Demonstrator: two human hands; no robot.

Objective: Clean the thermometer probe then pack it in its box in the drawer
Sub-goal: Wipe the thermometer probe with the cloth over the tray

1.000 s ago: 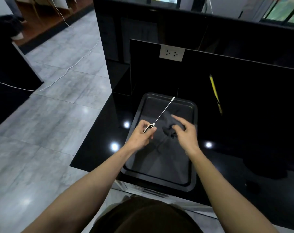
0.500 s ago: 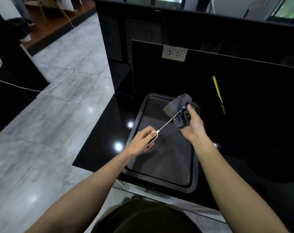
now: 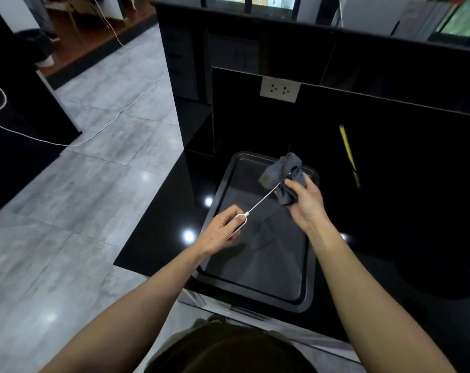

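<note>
While wiping over dark metal tray (image 3: 258,265), centre frame | left hand (image 3: 223,230) clamped on white thermometer handle (image 3: 238,224), steadying thin probe (image 3: 263,199) | right hand (image 3: 305,197) pinching crumpled grey cloth (image 3: 283,173) round tip, to clean.

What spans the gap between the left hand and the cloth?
Head view: only the thermometer probe's thin metal stem, running from the left hand into the cloth bunched in the right hand, above the tray.

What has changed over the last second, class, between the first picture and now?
The right hand took up the grey cloth from the tray, raised it and closed it around the probe tip. The left hand keeps its grip on the white handle, the probe pointing up and right as before. The tray stays put.
</note>
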